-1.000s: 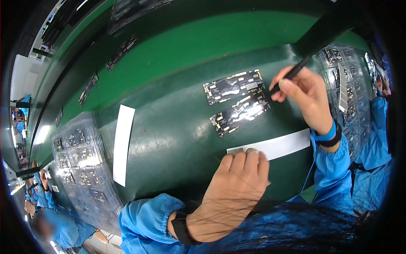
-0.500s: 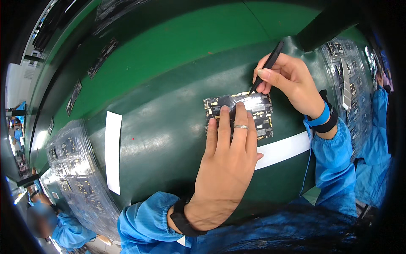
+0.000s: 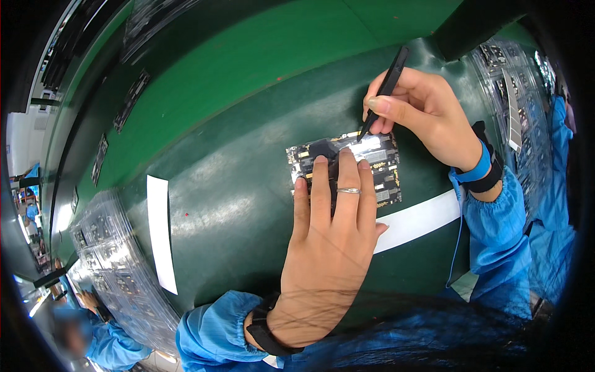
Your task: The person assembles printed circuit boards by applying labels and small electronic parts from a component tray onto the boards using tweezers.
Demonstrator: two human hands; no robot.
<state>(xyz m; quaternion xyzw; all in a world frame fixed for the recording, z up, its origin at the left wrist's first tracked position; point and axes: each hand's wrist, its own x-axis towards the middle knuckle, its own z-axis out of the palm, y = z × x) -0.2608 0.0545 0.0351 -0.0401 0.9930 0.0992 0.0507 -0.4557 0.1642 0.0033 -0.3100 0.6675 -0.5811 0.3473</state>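
Two black circuit boards (image 3: 383,166) lie side by side on the dark green table (image 3: 235,204). My left hand (image 3: 328,242) lies flat with its fingertips pressing on the boards; a ring is on one finger. My right hand (image 3: 421,115) grips black tweezers (image 3: 384,87), and their tip touches the upper board's top edge. Both wrists wear black bands over blue sleeves.
White tape strips (image 3: 160,232) (image 3: 420,220) mark the table. Clear plastic trays of small boards sit at the left (image 3: 108,273) and right (image 3: 514,105). More boards (image 3: 130,102) lie on the green belt beyond. Another person in blue works at lower left (image 3: 93,335).
My left hand slid forward from the near table edge onto the boards. My right hand brought the tweezers' tip down to the upper board. The view shifted.
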